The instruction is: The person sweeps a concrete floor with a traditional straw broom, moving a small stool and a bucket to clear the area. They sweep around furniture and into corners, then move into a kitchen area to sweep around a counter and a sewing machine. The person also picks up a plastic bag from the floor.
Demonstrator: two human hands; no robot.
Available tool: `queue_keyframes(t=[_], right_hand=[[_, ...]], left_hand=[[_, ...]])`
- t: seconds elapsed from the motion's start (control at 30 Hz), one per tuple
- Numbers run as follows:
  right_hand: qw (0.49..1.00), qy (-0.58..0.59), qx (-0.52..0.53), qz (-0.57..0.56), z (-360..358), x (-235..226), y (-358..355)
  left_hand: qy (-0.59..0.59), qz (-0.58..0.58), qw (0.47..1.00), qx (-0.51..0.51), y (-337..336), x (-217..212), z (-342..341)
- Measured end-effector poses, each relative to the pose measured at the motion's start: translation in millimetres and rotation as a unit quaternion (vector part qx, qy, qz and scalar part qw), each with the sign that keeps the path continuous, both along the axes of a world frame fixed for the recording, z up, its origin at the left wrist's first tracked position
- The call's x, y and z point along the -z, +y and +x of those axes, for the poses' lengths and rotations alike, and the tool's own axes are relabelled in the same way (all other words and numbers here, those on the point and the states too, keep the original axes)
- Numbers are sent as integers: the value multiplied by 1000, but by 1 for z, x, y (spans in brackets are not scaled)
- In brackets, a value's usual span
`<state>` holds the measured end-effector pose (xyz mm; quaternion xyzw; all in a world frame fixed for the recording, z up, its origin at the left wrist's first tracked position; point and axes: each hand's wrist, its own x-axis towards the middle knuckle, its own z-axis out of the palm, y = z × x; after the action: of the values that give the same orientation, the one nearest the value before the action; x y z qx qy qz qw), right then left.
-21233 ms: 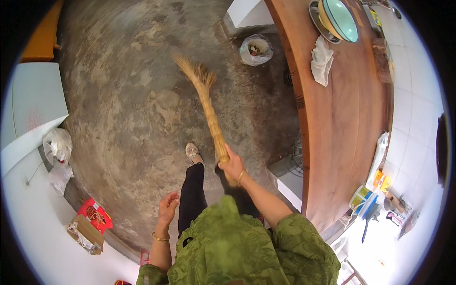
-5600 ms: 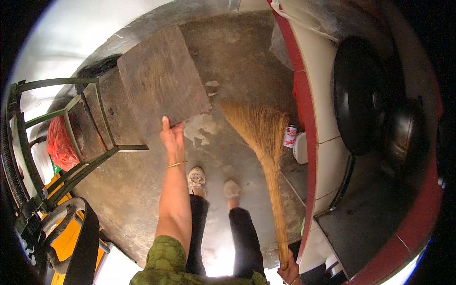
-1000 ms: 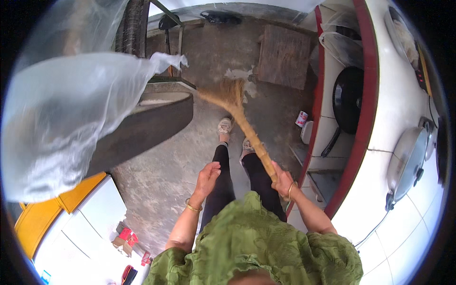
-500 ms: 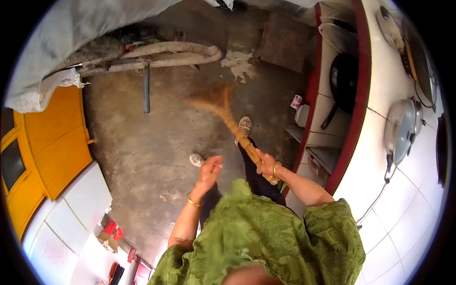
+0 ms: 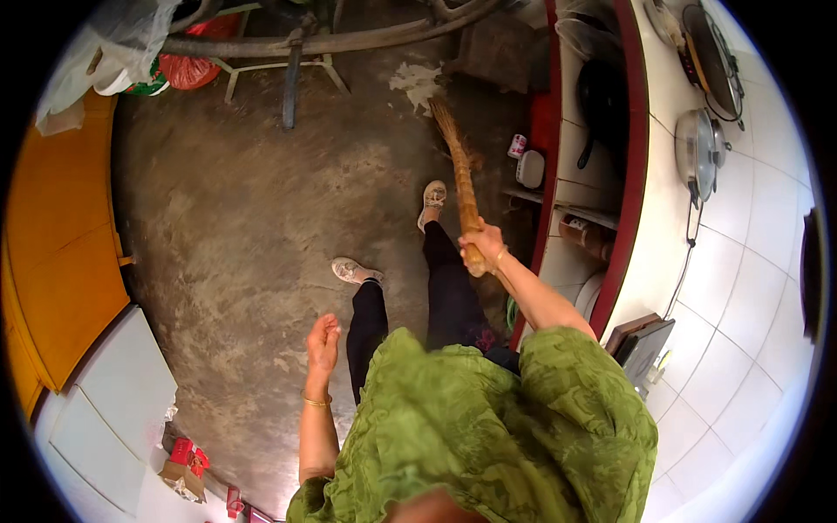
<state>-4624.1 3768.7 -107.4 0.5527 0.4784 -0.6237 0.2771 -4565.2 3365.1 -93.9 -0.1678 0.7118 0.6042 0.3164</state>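
Note:
My right hand (image 5: 482,242) is wrapped round the handle of a straw broom (image 5: 463,179), close to its near end. The broom slants away from me across the floor, its narrow-looking bristles pointing to the far side, near a pale patch (image 5: 417,80). The bristles appear thin and edge-on. Beside my left leg my left hand (image 5: 323,343) hangs in the air, fingers loosely bent, holding nothing. A bangle circles each wrist.
Right: a dark-red-edged counter (image 5: 641,174) has shelves beneath, a black pan (image 5: 602,109) and a lidded pan (image 5: 697,152) on top. Left: a yellow cabinet (image 5: 65,235) and a white cabinet (image 5: 122,392). Ahead, a curved frame (image 5: 375,40) with a post (image 5: 291,91).
My right hand has swung the broom, so its bristles moved right and farther off. My left hand has dropped back to the left and nearer. The view has shifted over the room.

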Motion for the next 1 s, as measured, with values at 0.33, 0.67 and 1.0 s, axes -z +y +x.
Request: queue_keyframes(t=[0.33,0.67,1.0], right_hand=[[924,94,-348,-125,-23,-30,-220],[735,230,-616,169,-70,36,-227],[791,242,-473,303,-147,222,-238]], left_hand=[[-33,-8,996,-77,-63,15,65],[-57,-92,978,-178,-82,36,109],[-168,-79,953,-239,-28,102,201]])
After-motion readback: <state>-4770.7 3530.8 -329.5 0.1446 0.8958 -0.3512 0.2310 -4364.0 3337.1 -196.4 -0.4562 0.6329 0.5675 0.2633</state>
